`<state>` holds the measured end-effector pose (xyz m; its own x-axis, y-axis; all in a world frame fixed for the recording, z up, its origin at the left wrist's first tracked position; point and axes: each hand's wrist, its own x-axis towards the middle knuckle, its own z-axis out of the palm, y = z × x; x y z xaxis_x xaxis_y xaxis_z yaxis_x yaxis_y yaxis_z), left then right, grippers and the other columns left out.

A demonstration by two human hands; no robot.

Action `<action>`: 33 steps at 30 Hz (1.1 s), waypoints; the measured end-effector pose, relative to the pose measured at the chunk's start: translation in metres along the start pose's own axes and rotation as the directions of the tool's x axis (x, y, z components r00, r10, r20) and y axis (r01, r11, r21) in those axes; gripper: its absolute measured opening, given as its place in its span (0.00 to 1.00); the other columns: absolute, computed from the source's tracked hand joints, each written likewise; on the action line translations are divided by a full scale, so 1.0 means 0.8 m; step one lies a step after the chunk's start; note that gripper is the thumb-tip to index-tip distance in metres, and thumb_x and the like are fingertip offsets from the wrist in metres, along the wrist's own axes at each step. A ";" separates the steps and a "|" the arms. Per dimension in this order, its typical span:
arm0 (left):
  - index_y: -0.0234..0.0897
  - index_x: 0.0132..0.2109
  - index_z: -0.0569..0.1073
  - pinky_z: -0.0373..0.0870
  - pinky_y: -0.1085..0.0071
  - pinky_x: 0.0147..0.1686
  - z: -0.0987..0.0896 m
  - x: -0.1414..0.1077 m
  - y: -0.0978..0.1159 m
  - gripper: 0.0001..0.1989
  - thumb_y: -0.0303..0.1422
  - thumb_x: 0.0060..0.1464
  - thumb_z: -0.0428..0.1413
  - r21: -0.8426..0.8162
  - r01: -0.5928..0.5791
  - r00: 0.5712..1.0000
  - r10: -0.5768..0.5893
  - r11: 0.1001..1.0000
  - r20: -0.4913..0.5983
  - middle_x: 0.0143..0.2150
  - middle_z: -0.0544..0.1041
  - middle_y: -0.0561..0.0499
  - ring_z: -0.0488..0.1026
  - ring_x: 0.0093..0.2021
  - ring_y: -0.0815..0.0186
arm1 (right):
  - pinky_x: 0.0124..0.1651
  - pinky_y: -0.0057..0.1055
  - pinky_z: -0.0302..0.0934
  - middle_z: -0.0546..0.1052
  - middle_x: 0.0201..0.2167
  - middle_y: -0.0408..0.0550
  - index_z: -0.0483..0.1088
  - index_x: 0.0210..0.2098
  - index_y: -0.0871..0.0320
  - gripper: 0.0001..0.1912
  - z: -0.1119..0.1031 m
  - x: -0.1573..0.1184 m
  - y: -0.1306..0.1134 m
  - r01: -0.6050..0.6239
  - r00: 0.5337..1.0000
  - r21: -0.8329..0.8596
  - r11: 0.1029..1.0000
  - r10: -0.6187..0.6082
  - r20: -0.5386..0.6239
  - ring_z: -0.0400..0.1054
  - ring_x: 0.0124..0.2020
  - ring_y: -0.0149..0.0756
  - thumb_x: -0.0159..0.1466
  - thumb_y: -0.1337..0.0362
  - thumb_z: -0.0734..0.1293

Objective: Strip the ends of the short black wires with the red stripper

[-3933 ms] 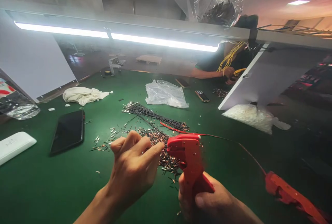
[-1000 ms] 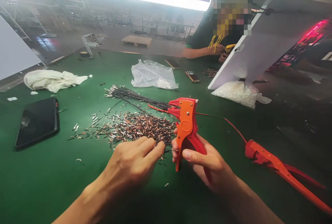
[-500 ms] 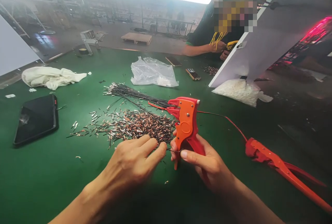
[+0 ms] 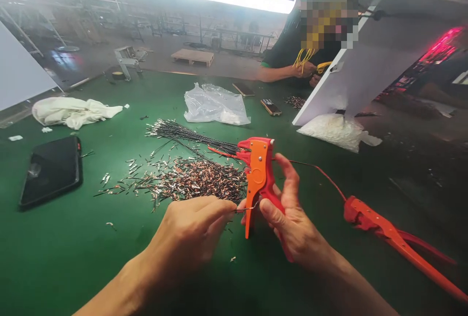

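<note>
My right hand (image 4: 292,218) is wrapped round the handles of an orange and red wire stripper (image 4: 259,174), its index finger raised off the tool. A short dark wire (image 4: 244,208) with a pale end is pinched in my left hand (image 4: 199,226), just left of the stripper's handles. Beyond my hands lies a bundle of black wires (image 4: 193,134) with bare ends toward the left. Between the bundle and my left hand spreads a heap of small wire scraps (image 4: 197,177). The stripper's jaws are above the bundle's right end.
A phone (image 4: 51,172) and white cloth (image 4: 76,111) lie at left. Farther back are a clear plastic bag (image 4: 215,104) and two phones. A second stripper (image 4: 387,230) and a filled bag (image 4: 334,130) are at right. Across the table, a person's hands (image 4: 307,69) hold yellow wires.
My right index finger has lifted away from the stripper. The wire's end now shows beside the handles, and my left hand has closed more tightly. The stripper has shifted slightly left.
</note>
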<state>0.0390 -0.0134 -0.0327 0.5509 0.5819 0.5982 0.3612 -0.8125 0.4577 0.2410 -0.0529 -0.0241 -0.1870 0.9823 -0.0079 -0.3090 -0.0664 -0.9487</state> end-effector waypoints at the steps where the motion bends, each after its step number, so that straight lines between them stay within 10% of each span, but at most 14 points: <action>1: 0.37 0.43 0.72 0.67 0.78 0.27 -0.001 0.001 0.000 0.06 0.23 0.60 0.54 0.041 -0.010 1.000 0.010 0.999 -0.017 0.31 0.78 0.55 0.73 0.27 0.73 | 0.50 0.39 0.63 0.64 0.58 0.40 0.49 0.60 0.27 0.27 0.001 0.000 0.001 -0.003 1.000 -0.054 0.999 0.004 0.014 0.69 0.43 0.34 0.68 0.58 0.64; 7: 0.35 0.41 0.72 0.57 0.75 0.21 -0.010 0.003 -0.002 0.07 0.21 0.58 0.53 0.268 -0.121 0.992 0.126 0.956 -0.004 0.23 0.67 0.56 0.61 0.21 0.71 | 0.48 0.36 0.61 0.70 0.41 0.45 0.75 0.36 0.47 0.07 -0.001 0.003 0.008 0.105 0.991 -0.393 0.913 -0.129 -0.035 0.65 0.44 0.39 0.67 0.59 0.65; 15: 0.37 0.49 0.70 0.51 0.74 0.19 -0.006 -0.003 -0.003 0.12 0.22 0.61 0.50 0.223 -0.133 0.982 0.098 0.966 0.163 0.25 0.66 0.57 0.61 0.21 0.71 | 0.47 0.39 0.62 0.69 0.40 0.47 0.76 0.33 0.49 0.07 -0.003 0.003 0.007 0.172 0.978 -0.525 0.833 -0.210 -0.013 0.65 0.44 0.42 0.62 0.67 0.66; 33: 0.40 0.32 0.59 0.50 0.70 0.15 0.007 -0.004 0.020 0.11 0.18 0.57 0.43 0.195 -0.157 0.963 0.106 0.968 0.249 0.20 0.64 0.59 0.58 0.16 0.71 | 0.45 0.40 0.65 0.63 0.42 0.49 0.70 0.28 0.53 0.12 0.009 0.009 0.018 0.342 0.895 -0.728 0.595 -0.442 0.059 0.66 0.43 0.43 0.53 0.78 0.64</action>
<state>0.0473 -0.0283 -0.0308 0.7560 0.4652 0.4606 0.4101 -0.8849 0.2206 0.2287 -0.0483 -0.0357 -0.0864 0.8984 0.4306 0.4311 0.4234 -0.7968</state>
